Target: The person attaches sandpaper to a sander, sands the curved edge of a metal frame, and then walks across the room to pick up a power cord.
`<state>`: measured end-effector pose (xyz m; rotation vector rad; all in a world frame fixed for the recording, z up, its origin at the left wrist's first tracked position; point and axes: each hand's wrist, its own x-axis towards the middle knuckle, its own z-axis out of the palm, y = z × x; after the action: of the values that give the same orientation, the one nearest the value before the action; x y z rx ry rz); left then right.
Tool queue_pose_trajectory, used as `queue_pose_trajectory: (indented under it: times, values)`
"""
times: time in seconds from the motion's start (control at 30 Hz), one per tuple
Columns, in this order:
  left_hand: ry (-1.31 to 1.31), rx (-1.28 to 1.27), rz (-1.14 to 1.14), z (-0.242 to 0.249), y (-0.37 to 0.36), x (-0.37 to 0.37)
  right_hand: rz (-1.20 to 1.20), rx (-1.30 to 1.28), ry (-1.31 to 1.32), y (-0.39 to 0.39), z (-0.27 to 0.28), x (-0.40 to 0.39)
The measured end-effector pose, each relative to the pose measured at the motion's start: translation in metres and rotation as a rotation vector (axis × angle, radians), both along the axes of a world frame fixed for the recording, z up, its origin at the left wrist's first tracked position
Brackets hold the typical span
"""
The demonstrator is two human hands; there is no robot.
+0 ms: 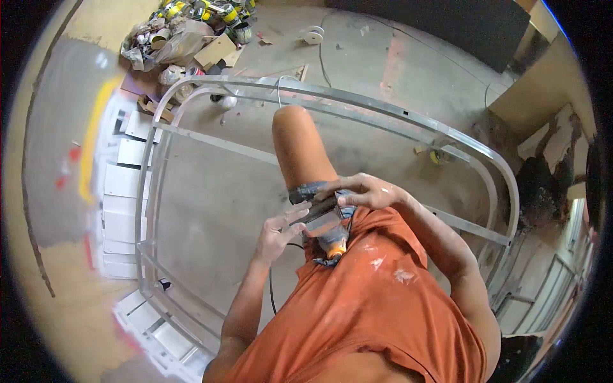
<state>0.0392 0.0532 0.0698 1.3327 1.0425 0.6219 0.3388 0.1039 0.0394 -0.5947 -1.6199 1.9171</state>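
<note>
A dusty power sander [324, 223] with an orange end rests in my lap, its dark flat pad turned upward. My left hand [278, 235] holds the near-left side of it, fingertips along the pad's edge. On the opposite side my right hand [369, 191] grips the pad end, its fingers bent over the far edge and the thumb at the side. White dust marks both hands. A black cord [271, 287] hangs down beside my left forearm. The palm sides of both hands are partly hidden.
A rounded metal frame [453, 131] surrounds my raised knee. Paint cans and scraps [204, 25] are heaped at the far left. White panels [124, 214] line the left side. A white spool [313, 36] lies on the far floor, and a dark panel [440, 25] stands behind.
</note>
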Motion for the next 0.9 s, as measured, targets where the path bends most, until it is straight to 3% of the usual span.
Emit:
queue_pose_trajectory:
  times: [0.07, 0.17, 0.27, 0.4, 0.67, 0.77, 0.9]
  values:
    - [0.005, -0.010, -0.006, 0.001, 0.002, 0.001, -0.112, -0.018, 0.060, 0.000, -0.007, -0.004]
    - [-0.011, 0.028, 0.002, -0.007, 0.000, 0.001, -0.172, 0.363, -0.096, 0.002, -0.007, -0.006]
    - [0.008, 0.067, 0.011, -0.006, -0.001, 0.003, -0.146, 0.380, -0.084, 0.006, -0.006, -0.006]
    - [0.016, 0.140, -0.022, -0.006, 0.002, 0.005, -0.041, 0.116, 0.036, 0.009, -0.004, -0.004]
    - [0.034, 0.161, 0.034, -0.010, 0.003, 0.009, -0.045, 0.129, -0.010, 0.005, -0.009, -0.003]
    - [-0.053, -0.046, 0.007, -0.002, 0.014, 0.007, -0.049, 0.070, 0.005, 0.003, -0.011, -0.003]
    - [0.046, 0.050, -0.167, 0.014, 0.031, 0.009, -0.089, 0.083, 0.005, -0.001, -0.010, -0.006]
